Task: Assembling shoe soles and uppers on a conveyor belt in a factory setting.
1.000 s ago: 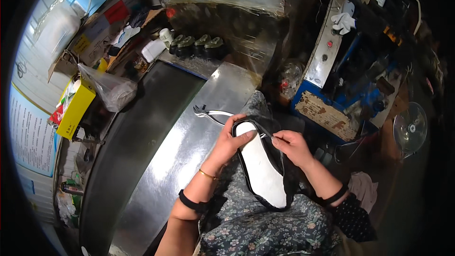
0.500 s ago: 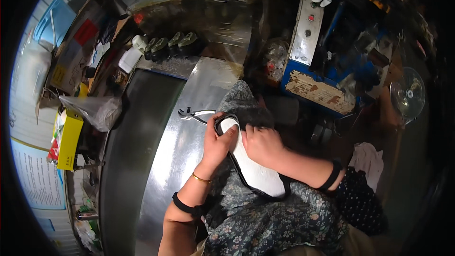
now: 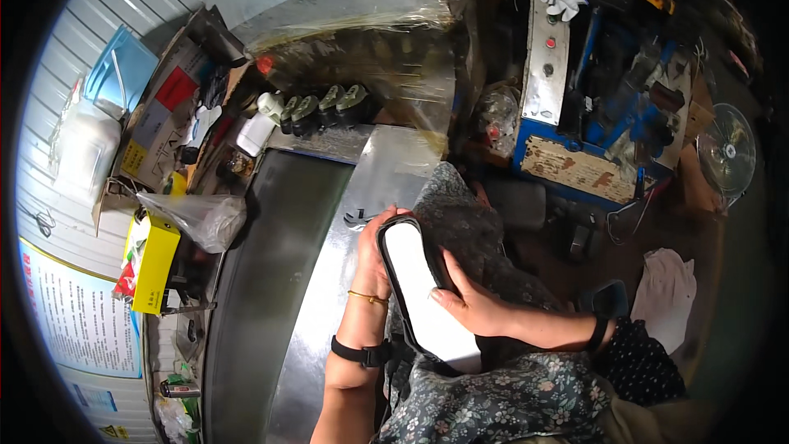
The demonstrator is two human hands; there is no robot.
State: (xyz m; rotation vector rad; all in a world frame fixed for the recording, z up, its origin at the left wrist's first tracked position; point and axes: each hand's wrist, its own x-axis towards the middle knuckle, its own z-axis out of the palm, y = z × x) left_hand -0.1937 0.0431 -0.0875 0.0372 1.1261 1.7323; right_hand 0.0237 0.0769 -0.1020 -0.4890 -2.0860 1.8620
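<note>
The white shoe sole (image 3: 427, 292) now lies on the lap, beside the metal table (image 3: 362, 189). Since a second ago the right hand (image 3: 472, 308) moved from its tip to its side, clasping it. The left hand (image 3: 376, 251) grips its far end, probably closed.

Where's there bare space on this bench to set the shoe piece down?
The dark belt and the steel strip beside the left hand lie bare below the pliers. The far end by the shoe row, plastic bag and yellow box is crowded.
</note>
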